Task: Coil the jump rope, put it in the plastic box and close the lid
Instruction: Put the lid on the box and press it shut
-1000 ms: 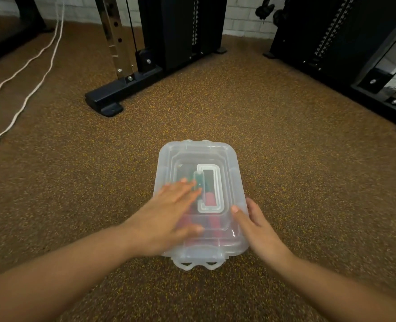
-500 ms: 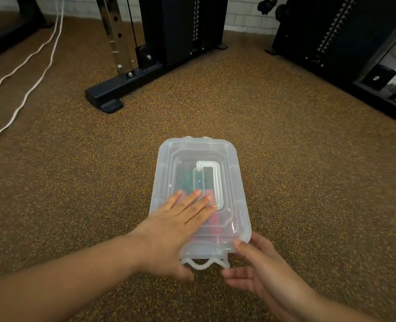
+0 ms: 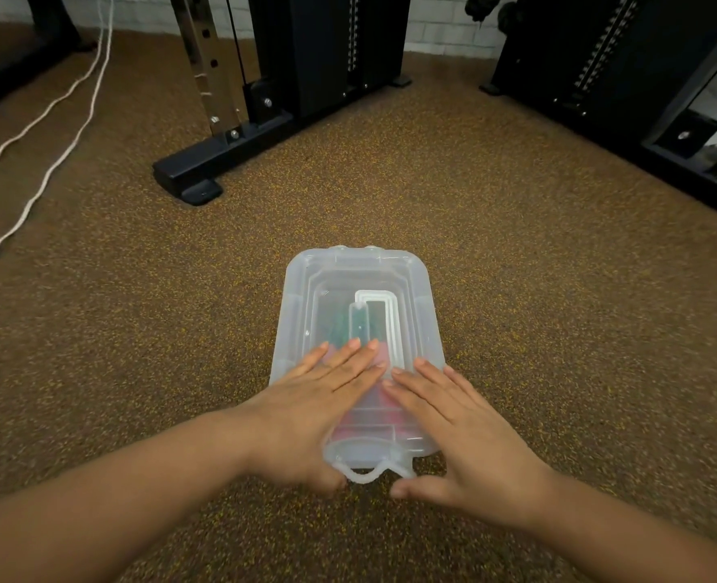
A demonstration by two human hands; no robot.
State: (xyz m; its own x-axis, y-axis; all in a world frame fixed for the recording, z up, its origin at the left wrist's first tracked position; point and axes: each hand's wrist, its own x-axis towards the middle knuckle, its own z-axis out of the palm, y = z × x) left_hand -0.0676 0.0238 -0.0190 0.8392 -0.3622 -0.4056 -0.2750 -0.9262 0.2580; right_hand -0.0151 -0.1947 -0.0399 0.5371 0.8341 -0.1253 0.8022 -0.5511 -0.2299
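A clear plastic box [image 3: 426, 326] sits on the speckled brown floor with its lid [image 3: 335, 279] on top. Through the lid I make out the jump rope [image 3: 340, 328] as blurred green and red shapes. My left hand [image 3: 314, 410] lies flat on the near left part of the lid, fingers spread, thumb by the front latch [image 3: 369, 464]. My right hand [image 3: 461, 431] lies flat on the near right part, thumb under the latch. Neither hand grips anything.
A black machine base [image 3: 205, 170] with a steel upright stands beyond the box to the left. Another black weight stack frame [image 3: 626, 98] runs along the right. White cords [image 3: 49, 162] trail across the floor at far left.
My right hand has come up from under the front latch and now lies flat on the lid beside my left hand. The left hand slid slightly nearer.
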